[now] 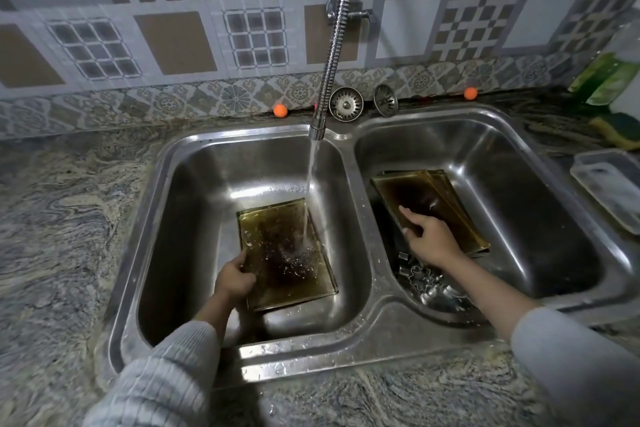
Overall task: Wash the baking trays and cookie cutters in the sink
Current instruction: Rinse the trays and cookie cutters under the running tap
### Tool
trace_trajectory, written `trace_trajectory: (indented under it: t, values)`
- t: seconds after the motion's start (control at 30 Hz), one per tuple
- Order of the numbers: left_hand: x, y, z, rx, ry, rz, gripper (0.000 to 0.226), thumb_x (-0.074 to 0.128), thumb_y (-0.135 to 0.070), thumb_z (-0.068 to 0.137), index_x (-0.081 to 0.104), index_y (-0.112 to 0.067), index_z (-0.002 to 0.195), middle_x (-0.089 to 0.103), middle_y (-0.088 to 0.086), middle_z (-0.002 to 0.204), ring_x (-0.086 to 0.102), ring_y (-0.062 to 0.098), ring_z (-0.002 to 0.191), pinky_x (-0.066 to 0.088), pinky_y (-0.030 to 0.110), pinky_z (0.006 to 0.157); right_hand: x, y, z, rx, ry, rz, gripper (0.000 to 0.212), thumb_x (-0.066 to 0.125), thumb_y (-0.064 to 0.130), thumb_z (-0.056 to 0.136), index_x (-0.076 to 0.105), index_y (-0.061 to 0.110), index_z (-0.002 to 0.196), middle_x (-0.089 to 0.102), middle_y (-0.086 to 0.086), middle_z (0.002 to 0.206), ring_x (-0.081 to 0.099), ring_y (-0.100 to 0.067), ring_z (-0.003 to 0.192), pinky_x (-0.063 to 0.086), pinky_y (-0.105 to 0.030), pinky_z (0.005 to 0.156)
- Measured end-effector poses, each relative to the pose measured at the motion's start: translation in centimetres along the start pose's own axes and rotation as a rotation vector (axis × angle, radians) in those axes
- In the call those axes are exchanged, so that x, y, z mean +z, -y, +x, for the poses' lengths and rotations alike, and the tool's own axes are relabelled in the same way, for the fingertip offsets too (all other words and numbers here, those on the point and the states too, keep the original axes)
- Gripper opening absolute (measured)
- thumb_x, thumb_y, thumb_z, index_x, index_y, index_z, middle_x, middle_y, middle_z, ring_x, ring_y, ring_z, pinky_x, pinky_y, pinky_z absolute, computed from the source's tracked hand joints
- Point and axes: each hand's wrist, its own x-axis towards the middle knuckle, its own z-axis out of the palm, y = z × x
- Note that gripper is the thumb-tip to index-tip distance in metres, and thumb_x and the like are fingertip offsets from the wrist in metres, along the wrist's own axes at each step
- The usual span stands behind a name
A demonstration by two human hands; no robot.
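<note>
A dark, greasy baking tray point(277, 229) lies in the left basin of the steel double sink point(360, 333), under running water from the flexible faucet point(320, 114). My left hand point(233, 279) grips the tray's left edge. In the right basin a stack of similar trays point(446, 198) leans tilted. My right hand point(427, 236) rests on the top one, its forefinger stretched out across the tray. Several metal cookie cutters point(420, 279) lie in the right basin near its front, partly hidden under my right forearm.
Two sink strainers point(345, 103) lean against the tiled wall behind the faucet. A yellow-green sponge point(618, 128), a green soap bottle point(609, 76) and a clear plastic container point(609, 189) sit on the granite counter at the right.
</note>
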Motion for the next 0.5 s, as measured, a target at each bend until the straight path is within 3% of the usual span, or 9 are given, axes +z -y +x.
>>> trace_trajectory:
  t: [0.1, 0.2, 0.27, 0.4, 0.5]
  values:
    - [0.0, -0.6, -0.5, 0.005, 0.029, -0.071, 0.075, 0.054, 0.015, 0.081, 0.034, -0.015, 0.147, 0.056, 0.009, 0.132, 0.057, 0.018, 0.105, 0.048, 0.027, 0.089, 0.1, 1.6, -0.4, -0.065, -0.010, 0.047, 0.052, 0.055, 0.012, 0.094, 0.041, 0.026, 0.142, 0.039, 0.002, 0.148, 0.038, -0.015, 0.135, 0.037, -0.027, 0.107]
    - [-0.3, -1.4, -0.7, 0.083, 0.048, -0.100, 0.079, 0.061, 0.010, 0.083, 0.025, -0.014, 0.150, 0.047, 0.006, 0.141, 0.050, 0.019, 0.122, 0.042, 0.033, 0.104, 0.4, 3.4, -0.9, -0.159, -0.025, 0.074, 0.051, 0.056, 0.009, 0.093, 0.043, 0.021, 0.141, 0.043, 0.000, 0.146, 0.036, -0.011, 0.136, 0.029, -0.015, 0.104]
    - [-0.7, -2.3, -1.3, 0.127, 0.024, -0.122, 0.077, 0.057, 0.009, 0.086, 0.023, -0.017, 0.150, 0.042, 0.001, 0.143, 0.046, 0.019, 0.126, 0.044, 0.034, 0.102, 0.7, 4.6, -1.4, -0.212, -0.042, 0.093, 0.050, 0.056, 0.009, 0.093, 0.044, 0.018, 0.140, 0.045, -0.001, 0.144, 0.038, -0.010, 0.134, 0.028, -0.012, 0.102]
    - [-1.5, -4.6, -2.5, 0.198, -0.073, -0.192, 0.069, 0.049, 0.009, 0.090, 0.027, -0.020, 0.149, 0.042, -0.005, 0.131, 0.047, 0.014, 0.110, 0.049, 0.026, 0.083, 1.6, 6.9, -2.7, -0.325, -0.108, 0.125, 0.047, 0.056, 0.008, 0.093, 0.047, 0.015, 0.138, 0.050, 0.002, 0.138, 0.039, -0.005, 0.130, 0.032, -0.016, 0.104]
    - [-2.8, -5.2, -3.4, 0.217, -0.137, -0.245, 0.069, 0.051, 0.005, 0.091, 0.029, -0.026, 0.148, 0.045, 0.003, 0.142, 0.052, 0.019, 0.117, 0.051, 0.037, 0.094, 2.5, 8.8, -3.4, -0.390, -0.146, 0.132, 0.046, 0.055, 0.008, 0.092, 0.048, 0.014, 0.137, 0.052, 0.002, 0.137, 0.041, -0.004, 0.129, 0.033, -0.019, 0.105]
